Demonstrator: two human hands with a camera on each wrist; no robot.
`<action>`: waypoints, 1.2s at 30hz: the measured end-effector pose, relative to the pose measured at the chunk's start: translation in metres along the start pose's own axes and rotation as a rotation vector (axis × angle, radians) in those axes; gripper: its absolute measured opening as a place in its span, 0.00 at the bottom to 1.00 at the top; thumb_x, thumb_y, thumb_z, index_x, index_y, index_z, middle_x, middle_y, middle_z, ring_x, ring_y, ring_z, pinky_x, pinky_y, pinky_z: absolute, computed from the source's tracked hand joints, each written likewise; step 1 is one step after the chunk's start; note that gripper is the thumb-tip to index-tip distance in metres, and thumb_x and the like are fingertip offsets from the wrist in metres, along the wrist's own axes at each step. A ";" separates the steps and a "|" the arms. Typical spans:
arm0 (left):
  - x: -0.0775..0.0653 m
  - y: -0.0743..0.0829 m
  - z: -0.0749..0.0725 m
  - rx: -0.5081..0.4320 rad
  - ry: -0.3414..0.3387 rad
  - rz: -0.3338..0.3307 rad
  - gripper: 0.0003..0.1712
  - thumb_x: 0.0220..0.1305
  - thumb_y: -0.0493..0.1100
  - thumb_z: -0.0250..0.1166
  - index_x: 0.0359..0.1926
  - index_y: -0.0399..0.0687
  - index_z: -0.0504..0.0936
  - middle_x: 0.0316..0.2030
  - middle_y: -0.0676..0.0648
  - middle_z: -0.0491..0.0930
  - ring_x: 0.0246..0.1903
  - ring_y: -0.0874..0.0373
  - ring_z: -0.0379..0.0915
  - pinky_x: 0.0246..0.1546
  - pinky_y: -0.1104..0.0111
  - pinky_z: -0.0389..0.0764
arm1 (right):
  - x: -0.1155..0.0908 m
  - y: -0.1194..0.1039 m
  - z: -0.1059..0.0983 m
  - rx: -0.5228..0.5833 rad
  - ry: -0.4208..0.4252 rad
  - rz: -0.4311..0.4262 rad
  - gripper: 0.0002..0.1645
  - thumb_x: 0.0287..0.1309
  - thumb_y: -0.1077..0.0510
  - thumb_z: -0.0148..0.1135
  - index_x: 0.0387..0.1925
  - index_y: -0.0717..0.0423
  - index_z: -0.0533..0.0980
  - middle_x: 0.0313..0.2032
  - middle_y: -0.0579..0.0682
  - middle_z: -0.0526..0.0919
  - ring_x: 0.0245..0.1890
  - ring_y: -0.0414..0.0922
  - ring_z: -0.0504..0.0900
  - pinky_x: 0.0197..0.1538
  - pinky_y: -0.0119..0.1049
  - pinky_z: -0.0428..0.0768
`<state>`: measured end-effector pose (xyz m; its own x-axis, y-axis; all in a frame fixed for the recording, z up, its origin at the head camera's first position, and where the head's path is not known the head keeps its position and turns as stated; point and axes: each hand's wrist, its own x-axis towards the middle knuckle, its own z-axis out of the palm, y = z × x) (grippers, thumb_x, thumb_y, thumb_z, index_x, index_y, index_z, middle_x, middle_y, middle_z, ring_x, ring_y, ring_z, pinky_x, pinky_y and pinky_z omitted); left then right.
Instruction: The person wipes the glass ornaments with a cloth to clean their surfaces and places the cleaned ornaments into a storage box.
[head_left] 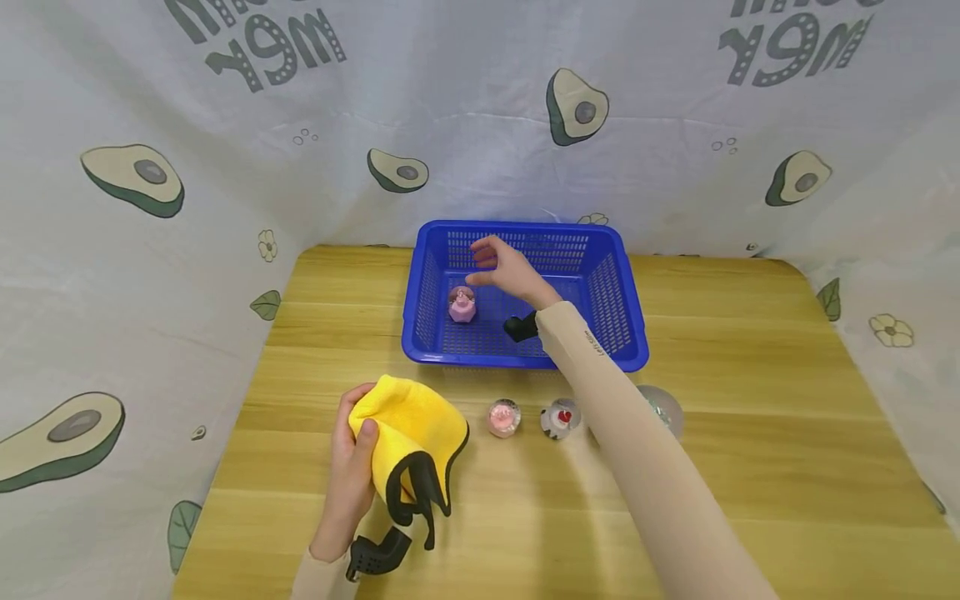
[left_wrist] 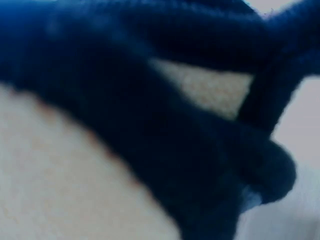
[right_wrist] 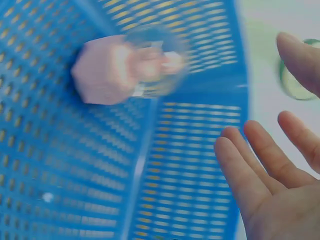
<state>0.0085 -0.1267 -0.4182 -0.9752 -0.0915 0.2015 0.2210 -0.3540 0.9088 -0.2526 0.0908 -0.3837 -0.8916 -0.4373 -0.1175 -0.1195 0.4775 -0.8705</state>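
My left hand [head_left: 356,458] grips a yellow cloth [head_left: 416,421] with black edging, thumb on top, over the table's left front. In the left wrist view the cloth's black edging [left_wrist: 150,125] fills the picture, dark and blurred. My right hand [head_left: 510,271] is over the blue basket [head_left: 525,362], fingers spread and loosely bent, holding nothing. Below and left of it, inside the basket, a small snow globe [head_left: 462,305] stands at the left. The right wrist view shows this snow globe [right_wrist: 130,65] with a pink faceted base and clear dome, apart from my right hand [right_wrist: 280,185].
In front of the basket stand a pink snow globe [head_left: 504,417] and another with a red top [head_left: 560,418]. A clear round object [head_left: 663,408] is partly hidden by my right forearm. A curtain [head_left: 480,108] printed with avocados hangs behind the wooden table [head_left: 750,400].
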 end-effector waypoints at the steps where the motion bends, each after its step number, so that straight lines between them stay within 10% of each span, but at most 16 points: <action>1: 0.000 0.000 0.000 -0.001 -0.001 0.001 0.25 0.69 0.51 0.57 0.60 0.43 0.65 0.49 0.43 0.69 0.43 0.56 0.70 0.44 0.71 0.77 | -0.002 -0.002 -0.005 0.023 0.014 -0.009 0.36 0.56 0.59 0.67 0.63 0.61 0.63 0.60 0.62 0.69 0.59 0.53 0.70 0.58 0.46 0.70; 15: 0.004 -0.001 0.004 0.004 -0.002 -0.008 0.25 0.69 0.51 0.57 0.59 0.43 0.65 0.49 0.43 0.70 0.42 0.56 0.71 0.43 0.72 0.78 | -0.064 -0.035 -0.033 0.432 0.167 -0.231 0.29 0.59 0.66 0.62 0.62 0.61 0.65 0.57 0.58 0.71 0.59 0.51 0.71 0.58 0.44 0.72; 36: 0.006 0.001 0.005 0.010 -0.006 -0.019 0.24 0.70 0.50 0.56 0.60 0.44 0.65 0.49 0.43 0.69 0.43 0.56 0.70 0.43 0.71 0.78 | -0.163 -0.029 -0.006 0.591 0.219 -0.402 0.31 0.53 0.78 0.57 0.60 0.70 0.63 0.57 0.65 0.70 0.57 0.53 0.73 0.59 0.44 0.72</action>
<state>0.0033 -0.1231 -0.4142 -0.9793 -0.0795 0.1861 0.2021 -0.3462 0.9161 -0.1062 0.1531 -0.3364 -0.9027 -0.3005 0.3080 -0.2548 -0.2035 -0.9453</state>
